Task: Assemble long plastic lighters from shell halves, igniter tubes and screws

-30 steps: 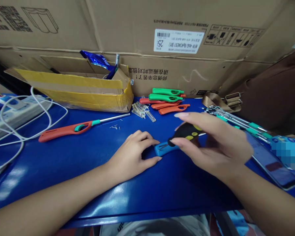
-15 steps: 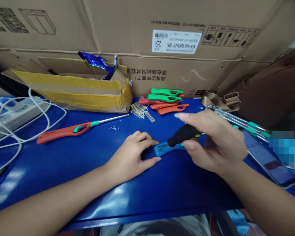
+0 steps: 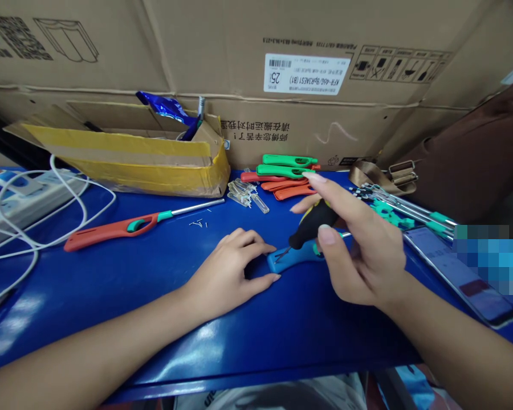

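Note:
My left hand (image 3: 228,273) lies on the table, thumb and fingertips closed around the left end of a blue gas lighter (image 3: 294,258). The lighter lies flat; a green trigger and part of its metal tube show to the right, partly behind my right hand. My right hand (image 3: 359,245) grips a black screwdriver (image 3: 310,225) with yellow marks on its handle. The screwdriver leans to the right, and its thin shaft meets the blue body near the left end. Several small screws (image 3: 199,223) lie beyond my left hand.
An orange lighter (image 3: 111,232) lies at left near white cables (image 3: 38,245) and a power strip (image 3: 29,196). Behind are a taped carton (image 3: 145,165), clear fuel capsules (image 3: 248,192) and green and orange lighter shells (image 3: 284,171). Metal tubes (image 3: 419,208) and a phone (image 3: 461,276) lie right.
The screwdriver has tipped more upright, and my right hand has turned, its index finger rising and reaching further over the handle. My left hand and the blue lighter have stayed put.

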Demonstrator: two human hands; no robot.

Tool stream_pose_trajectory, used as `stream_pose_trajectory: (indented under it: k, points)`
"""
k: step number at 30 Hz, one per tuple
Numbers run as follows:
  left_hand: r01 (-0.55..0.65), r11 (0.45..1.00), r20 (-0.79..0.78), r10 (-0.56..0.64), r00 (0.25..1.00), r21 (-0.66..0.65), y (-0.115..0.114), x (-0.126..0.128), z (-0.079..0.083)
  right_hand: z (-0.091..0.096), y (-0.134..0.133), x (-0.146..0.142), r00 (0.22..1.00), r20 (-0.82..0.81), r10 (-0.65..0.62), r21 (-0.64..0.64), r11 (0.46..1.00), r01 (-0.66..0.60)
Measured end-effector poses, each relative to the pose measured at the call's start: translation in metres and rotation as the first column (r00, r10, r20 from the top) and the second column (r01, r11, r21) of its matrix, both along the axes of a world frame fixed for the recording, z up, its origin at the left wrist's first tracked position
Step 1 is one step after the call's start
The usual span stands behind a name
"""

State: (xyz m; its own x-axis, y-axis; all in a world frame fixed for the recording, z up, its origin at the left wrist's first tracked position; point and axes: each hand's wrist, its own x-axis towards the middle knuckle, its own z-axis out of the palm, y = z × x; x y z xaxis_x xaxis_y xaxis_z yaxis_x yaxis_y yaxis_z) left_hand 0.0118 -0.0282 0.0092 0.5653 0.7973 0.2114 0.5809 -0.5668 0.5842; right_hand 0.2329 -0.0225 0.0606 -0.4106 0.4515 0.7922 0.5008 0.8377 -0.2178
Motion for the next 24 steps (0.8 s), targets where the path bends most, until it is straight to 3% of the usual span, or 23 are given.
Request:
stream_pose_trajectory:
  k: [2, 6, 11, 17, 21, 24]
  points:
    - [-0.005, 1.000, 0.006, 0.005, 1.000, 0.005, -0.0003, -0.0001, -0.0002, -0.0010, 0.0001, -0.0013, 0.999, -0.033, 0.020, 0.002, 1.000, -0.020]
    - [0.003, 1.000, -0.003, -0.003, 1.000, -0.002, -0.0005, -0.0004, -0.0004, -0.0011, -0.0007, -0.0016, 1.000, -0.008, 0.001, 0.162, 0.987, 0.000]
    - [-0.008, 1.000, 0.000, 0.008, 1.000, 0.001, -0.0005, 0.0001, -0.0004, -0.0032, -0.0026, -0.0020, 0.986, -0.063, 0.153, -0.044, 0.987, -0.156]
    - [-0.002, 1.000, 0.004, 0.002, 1.000, 0.000, 0.0000, -0.0006, 0.0007, -0.0015, 0.0001, -0.0033, 1.000, -0.024, -0.015, 0.148, 0.989, 0.019]
    - [-0.006, 1.000, 0.000, 0.006, 1.000, 0.011, 0.0005, -0.0008, 0.0007, -0.0026, -0.0017, -0.0018, 0.987, -0.071, 0.142, -0.016, 0.990, -0.144]
    - [-0.004, 1.000, 0.000, 0.004, 1.000, 0.027, 0.0006, -0.0010, -0.0018, -0.0041, -0.0022, -0.0023, 0.984, -0.088, 0.154, -0.152, 0.974, -0.166]
